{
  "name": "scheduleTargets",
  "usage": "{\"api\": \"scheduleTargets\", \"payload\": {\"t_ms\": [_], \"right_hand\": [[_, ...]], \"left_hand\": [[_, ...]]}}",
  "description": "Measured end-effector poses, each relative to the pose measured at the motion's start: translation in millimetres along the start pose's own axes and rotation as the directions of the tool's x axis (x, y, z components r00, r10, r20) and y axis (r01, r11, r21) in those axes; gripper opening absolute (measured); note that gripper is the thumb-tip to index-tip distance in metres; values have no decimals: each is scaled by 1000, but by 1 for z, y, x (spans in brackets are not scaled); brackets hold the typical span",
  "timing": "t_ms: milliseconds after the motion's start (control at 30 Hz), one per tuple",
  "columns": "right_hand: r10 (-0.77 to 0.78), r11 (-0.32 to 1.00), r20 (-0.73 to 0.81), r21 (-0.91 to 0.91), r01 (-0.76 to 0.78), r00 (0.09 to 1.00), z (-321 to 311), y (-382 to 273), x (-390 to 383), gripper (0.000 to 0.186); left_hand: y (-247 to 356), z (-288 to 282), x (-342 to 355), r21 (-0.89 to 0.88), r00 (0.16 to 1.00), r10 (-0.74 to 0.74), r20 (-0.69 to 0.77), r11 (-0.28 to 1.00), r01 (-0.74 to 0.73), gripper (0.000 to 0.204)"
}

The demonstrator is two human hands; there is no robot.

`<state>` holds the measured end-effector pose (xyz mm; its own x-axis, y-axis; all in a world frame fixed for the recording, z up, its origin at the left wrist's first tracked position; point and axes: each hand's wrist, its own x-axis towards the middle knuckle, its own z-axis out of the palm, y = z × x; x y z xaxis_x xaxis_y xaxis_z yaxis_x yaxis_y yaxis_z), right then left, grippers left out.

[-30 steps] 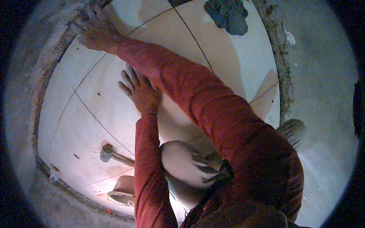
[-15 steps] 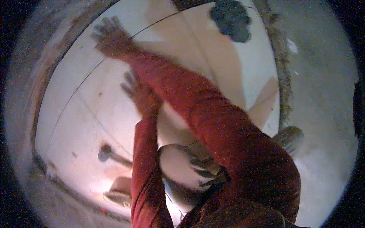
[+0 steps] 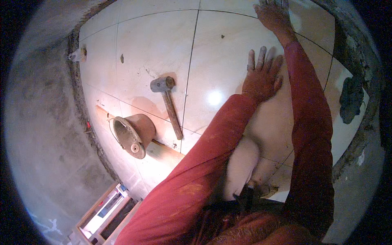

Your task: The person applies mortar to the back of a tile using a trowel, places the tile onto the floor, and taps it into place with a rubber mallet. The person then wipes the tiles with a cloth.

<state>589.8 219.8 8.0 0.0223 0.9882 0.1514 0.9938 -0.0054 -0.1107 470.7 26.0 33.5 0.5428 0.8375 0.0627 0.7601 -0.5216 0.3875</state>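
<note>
Tile under the left palm: a large pale tile (image 3: 222, 61) is lying in the middle of the floor, bounded by dark joints, with a bright spot of light (image 3: 215, 97) shining on it.
Left hand: the left hand (image 3: 263, 77) is resting on that tile, palm down, its fingers spreading toward the top; it is grasping nothing.
Right hand: the right hand (image 3: 275, 17) is reaching farther up, over the joint (image 3: 234, 14) at the tile's far side, its fingertips touching the top edge of the view; the fingers are spreading, unclenched, and holding nothing.
Arms and knee: red sleeves (image 3: 192, 175) are covering both arms, and a pale trousered knee (image 3: 243, 161) is showing between them.
Mallet: a mallet (image 3: 163, 84) with a dark head is lying left of the left hand, its wooden handle crossing a joint.
Bucket: a brown bucket (image 3: 143, 125) is sitting near the mallet, its mouth facing the lower left, with a wooden strip (image 3: 169, 152) showing beside it.
Grey clump: a dark grey clump (image 3: 352, 100) is lying right of the right arm, near the tiling's border.
Far left: a crumpled pale scrap (image 3: 76, 54) is lying at the tiling's edge, grey concrete (image 3: 53, 143) extending beyond.
Lower left: a wooden-framed object (image 3: 90, 212) is standing or lying there; which, I cannot tell.
</note>
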Motion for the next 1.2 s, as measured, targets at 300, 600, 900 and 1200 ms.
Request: {"api": "scheduleTargets", "payload": {"t_ms": [300, 600, 900, 1200], "right_hand": [[-250, 946, -216, 154, 286, 944, 6, -115, 8, 62], [-240, 971, -118, -22, 239, 964, -1, -131, -7, 49], [-710, 542, 126, 725, 424, 693, -55, -303, -97, 69], [-712, 478, 18, 744, 467, 702, -41, -279, -119, 46]], "left_hand": [[-16, 4, -9, -248, 999, -31, 22, 968, 36, 66], [-11, 3, -6, -439, 995, -97, 3, 894, 88, 66], [-2, 4, -1, 16, 1000, 8, -20, 1000, -7, 64], [-4, 7, -2, -12, 993, 44, -109, 999, -45, 66]]}}
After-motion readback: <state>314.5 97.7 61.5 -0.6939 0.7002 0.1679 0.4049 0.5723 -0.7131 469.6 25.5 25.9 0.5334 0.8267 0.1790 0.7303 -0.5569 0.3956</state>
